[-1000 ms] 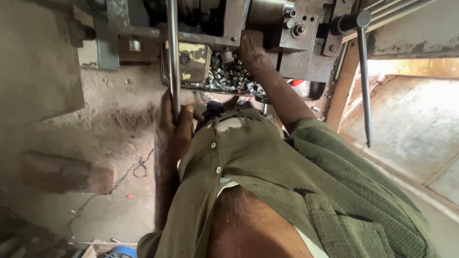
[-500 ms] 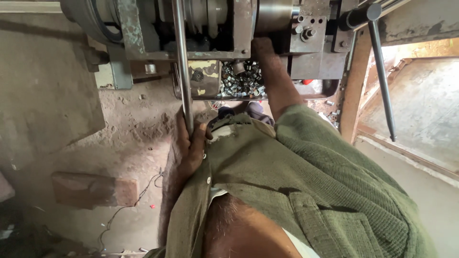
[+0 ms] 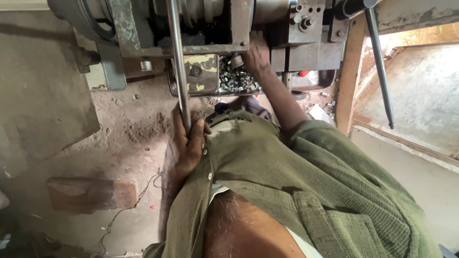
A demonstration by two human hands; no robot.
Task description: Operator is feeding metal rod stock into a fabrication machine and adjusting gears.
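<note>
The steel lever bar is clenched at its lower end by the left hand. The right hand rests at the lathe carriage above the tray of small metal parts; its grip cannot be told. Machining appears under way; steady lever pressure is called for.

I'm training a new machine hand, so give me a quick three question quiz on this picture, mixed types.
1. True or false: the left hand is wrapped around the long metal bar.
2. Where is the right hand? A) on the brick, B) up at the machine above the tray of small metal parts, C) in a pocket.
3. What lies on the dirt floor at lower left?

Key: 1 true. 2 B. 3 a brick.
</note>
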